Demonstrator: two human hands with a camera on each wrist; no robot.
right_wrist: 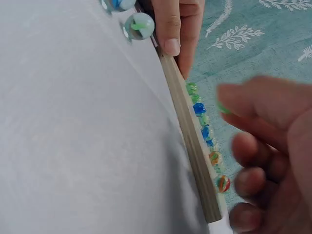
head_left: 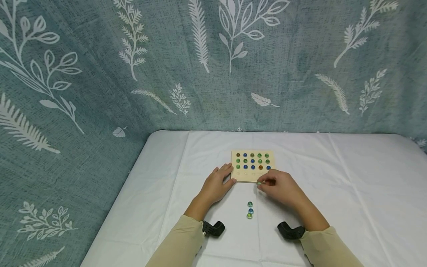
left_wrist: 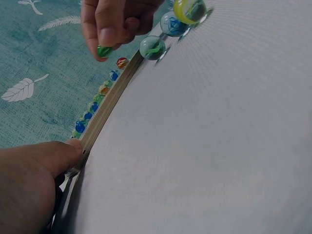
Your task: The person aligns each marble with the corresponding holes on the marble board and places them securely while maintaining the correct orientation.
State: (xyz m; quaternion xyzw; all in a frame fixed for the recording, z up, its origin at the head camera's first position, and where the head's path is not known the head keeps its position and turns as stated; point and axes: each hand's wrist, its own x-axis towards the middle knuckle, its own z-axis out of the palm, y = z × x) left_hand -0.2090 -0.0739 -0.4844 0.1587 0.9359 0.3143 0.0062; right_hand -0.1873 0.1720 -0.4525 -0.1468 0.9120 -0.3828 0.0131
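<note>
A pale wooden board (head_left: pixel 247 178) lies on the white cloth, with rows of marbles in its hollows; the row nearest the person shows bare hollows. My left hand (head_left: pixel 215 186) rests against the board's left edge, thumb at the near corner. Between the thumb and forefinger of my right hand (head_left: pixel 279 186) is a green marble (left_wrist: pixel 104 51), held just off the board's near right edge. In the right wrist view the fingers mostly cover this marble (right_wrist: pixel 224 109). Three loose marbles (head_left: pixel 250 211) sit in a short line on the cloth, nearer the person.
A white cloth (head_left: pixel 160 230) covers the table. Behind it and to the left hangs a teal curtain (head_left: pixel 213 89) with white leaf prints. Each wrist wears a black camera; the left one (head_left: pixel 214 229) and the right one (head_left: pixel 291 231) sit low over the cloth.
</note>
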